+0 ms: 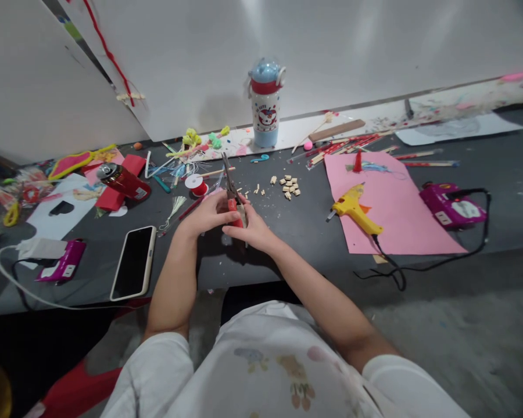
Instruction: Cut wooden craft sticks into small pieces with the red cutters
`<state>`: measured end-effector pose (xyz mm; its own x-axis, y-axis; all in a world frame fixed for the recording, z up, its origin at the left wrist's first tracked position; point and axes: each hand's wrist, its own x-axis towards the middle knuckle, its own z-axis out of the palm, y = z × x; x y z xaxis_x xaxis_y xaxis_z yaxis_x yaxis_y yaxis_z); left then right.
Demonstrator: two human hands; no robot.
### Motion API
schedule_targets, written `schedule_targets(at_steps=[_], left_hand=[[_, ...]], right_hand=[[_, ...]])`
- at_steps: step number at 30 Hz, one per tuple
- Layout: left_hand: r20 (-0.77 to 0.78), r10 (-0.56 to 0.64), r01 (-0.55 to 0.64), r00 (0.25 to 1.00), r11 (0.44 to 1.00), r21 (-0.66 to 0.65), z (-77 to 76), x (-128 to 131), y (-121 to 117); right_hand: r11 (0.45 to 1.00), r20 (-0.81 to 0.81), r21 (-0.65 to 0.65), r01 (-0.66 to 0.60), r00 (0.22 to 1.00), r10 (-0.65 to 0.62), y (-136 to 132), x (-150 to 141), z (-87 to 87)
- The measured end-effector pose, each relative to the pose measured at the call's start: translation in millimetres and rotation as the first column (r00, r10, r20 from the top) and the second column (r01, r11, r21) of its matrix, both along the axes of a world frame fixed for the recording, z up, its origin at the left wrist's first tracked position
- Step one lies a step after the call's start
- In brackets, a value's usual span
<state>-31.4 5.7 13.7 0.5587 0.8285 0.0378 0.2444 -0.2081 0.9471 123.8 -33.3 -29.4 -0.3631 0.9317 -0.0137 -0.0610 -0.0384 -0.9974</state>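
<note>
Both my hands are together at the table's front edge, around a pair of long-nose pliers (230, 188) with red grips. The pliers' dark jaws point away from me. My left hand (207, 216) has its fingers closed round the pliers from the left, thumb on a red grip. From the right, my right hand (258, 227) is closed on the handles. Whether the jaws hold anything is too small to tell. Just beyond and to the right lies a small group of short wooden pieces (290, 186). A spool of red thread (196, 184) stands left of the jaws.
A water bottle (265, 104) stands by the back wall. On the right, a yellow glue gun (357, 210) lies on pink paper (401, 215), its cord running to a purple power strip (453, 206). To the left are a phone (133, 262) and a tilted red can (124, 183).
</note>
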Motion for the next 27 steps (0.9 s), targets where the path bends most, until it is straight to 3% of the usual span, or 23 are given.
schedule_targets(at_steps=[6,13,27], left_hand=[[0.046,-0.066,0.067,0.997,0.998,-0.017,-1.6,3.6,-3.2],[0.172,-0.033,0.029,0.985,0.999,0.025,-7.7,12.6,-2.1],[0.17,-0.026,0.023,0.985,1.0,0.017,-10.2,13.5,0.4]], right_hand=[[0.999,0.093,0.054,-0.001,0.996,-0.004,0.9,1.9,-2.7],[0.994,0.224,0.071,0.082,0.97,-0.096,1.6,4.6,-3.0],[0.994,0.215,0.052,0.096,0.971,-0.105,2.8,4.4,-4.8]])
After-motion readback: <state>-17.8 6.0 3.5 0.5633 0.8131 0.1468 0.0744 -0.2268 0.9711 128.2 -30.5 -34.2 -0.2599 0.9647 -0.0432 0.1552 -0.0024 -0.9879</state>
